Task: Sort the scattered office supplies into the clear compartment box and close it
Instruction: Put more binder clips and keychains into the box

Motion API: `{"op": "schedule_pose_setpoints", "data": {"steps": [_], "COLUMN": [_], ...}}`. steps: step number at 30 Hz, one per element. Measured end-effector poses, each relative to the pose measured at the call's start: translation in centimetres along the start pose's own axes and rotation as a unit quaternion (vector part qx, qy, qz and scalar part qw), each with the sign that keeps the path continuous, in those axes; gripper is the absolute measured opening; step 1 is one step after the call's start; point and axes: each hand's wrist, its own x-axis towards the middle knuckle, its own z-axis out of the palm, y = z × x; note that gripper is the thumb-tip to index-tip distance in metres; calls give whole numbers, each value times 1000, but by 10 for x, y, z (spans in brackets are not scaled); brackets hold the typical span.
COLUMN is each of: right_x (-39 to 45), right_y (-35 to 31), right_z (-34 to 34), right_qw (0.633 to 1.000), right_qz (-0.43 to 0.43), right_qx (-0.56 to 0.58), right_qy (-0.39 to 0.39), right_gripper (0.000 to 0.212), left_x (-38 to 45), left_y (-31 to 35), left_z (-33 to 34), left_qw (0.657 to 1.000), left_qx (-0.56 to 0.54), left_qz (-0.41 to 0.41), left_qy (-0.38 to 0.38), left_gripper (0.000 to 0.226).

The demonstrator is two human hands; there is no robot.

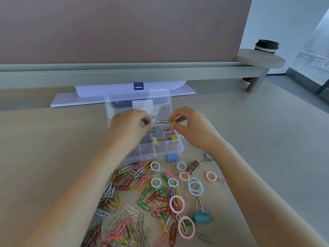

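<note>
the left forearm is stretched from the lower left corner up across the bench (53, 148), and the left hand (130, 122) is held palm down over the left half of the clear compartment box (160, 152). its fingers (142, 115) are curled together and a small dark binder clip (147, 122) is pinched at their tips. the box is set open at the middle of the bench, its clear lid (138, 100) raised at the far side against a white stand (122, 95). one yellow binder clip (164, 139) is seen lying in a compartment on the right side of the box; the near compartments look bare, though the clear plastic makes this hard to judge. just beside the left hand, the right hand (188, 123) is held over the right half of the box, its wrist bent and its forearm running down to the lower right corner. another yellow binder clip (171, 122) is pinched between its thumb and curled fingers (178, 114), with the wire handle pointing left toward the other hand. in front of the box, between the two forearms, a heap of coloured paper clips (142, 196) is spread, mixed with pastel rings (195, 188). a blue binder clip (172, 158) lies near the box's front edge, a metal keyring tag (193, 166) is to its right, and a teal binder clip (201, 217) lies nearer the viewer. a lidded cup (266, 47) is set on a round shelf (261, 58) at the far right.
</note>
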Motion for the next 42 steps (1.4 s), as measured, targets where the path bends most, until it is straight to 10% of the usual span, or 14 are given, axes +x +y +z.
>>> {"op": "schedule_pose_setpoints", "data": {"steps": [42], "right_x": [13], "right_y": [19], "right_z": [18], "right_qw": [993], "right_qz": [-47], "right_qx": [-76], "right_qy": [-72], "right_gripper": [27], "left_x": [-2], "left_y": [-26], "left_z": [8], "left_qw": [989], "left_qx": [84], "left_qz": [60], "left_qy": [-107], "left_gripper": [29]}}
